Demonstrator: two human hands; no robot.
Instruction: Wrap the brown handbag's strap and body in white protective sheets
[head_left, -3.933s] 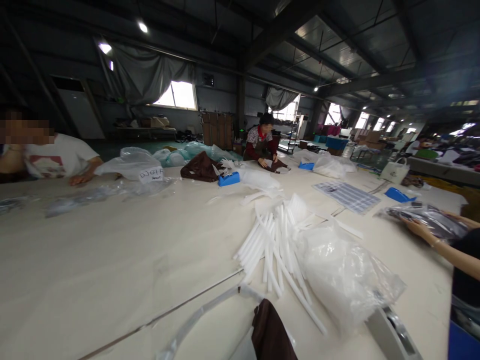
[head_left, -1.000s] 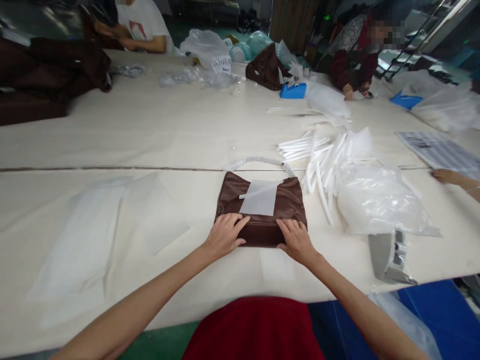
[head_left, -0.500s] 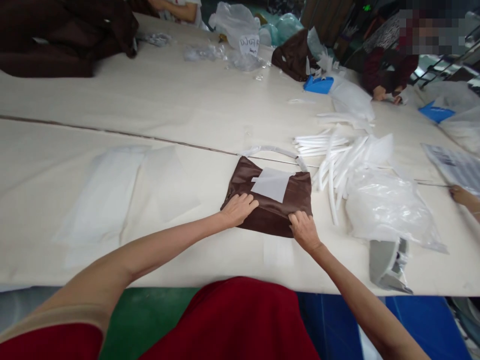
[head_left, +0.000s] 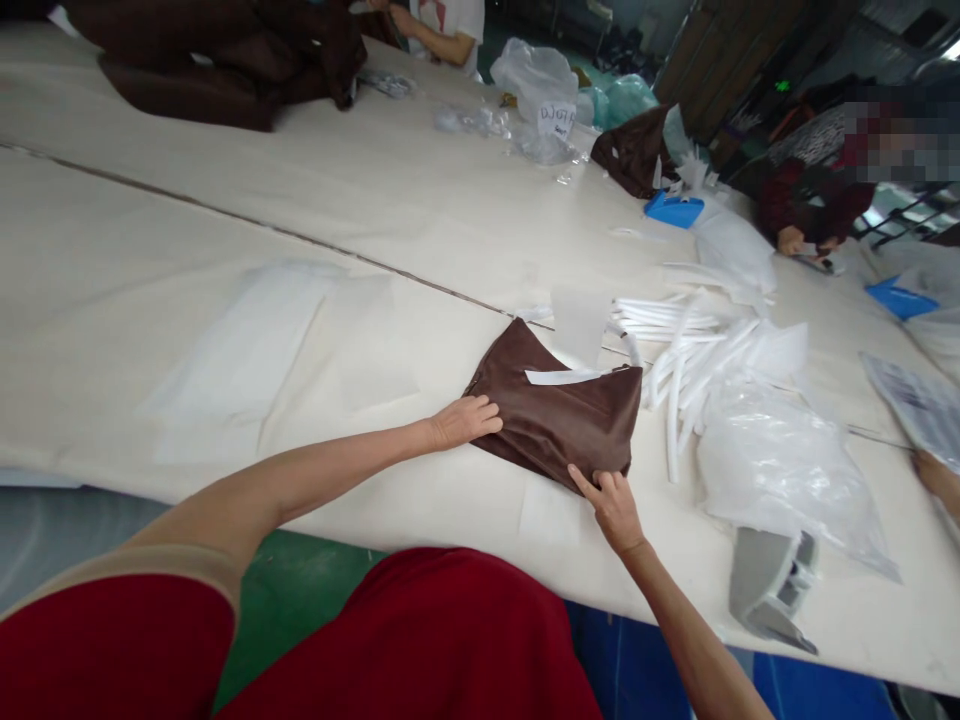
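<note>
Upon a pale table point(head_left: 420, 220), a brown bag point(head_left: 559, 415) is being gripped at its left edge by the curled left hand point(head_left: 466, 422) and at its lower right corner by the right hand point(head_left: 616, 508), index finger extended; beside it, white tubes point(head_left: 709, 355) are being flanked by a plastic bag point(head_left: 780, 470).

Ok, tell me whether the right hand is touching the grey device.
No, the right hand is on the brown bag, and the grey device lies apart.
</note>
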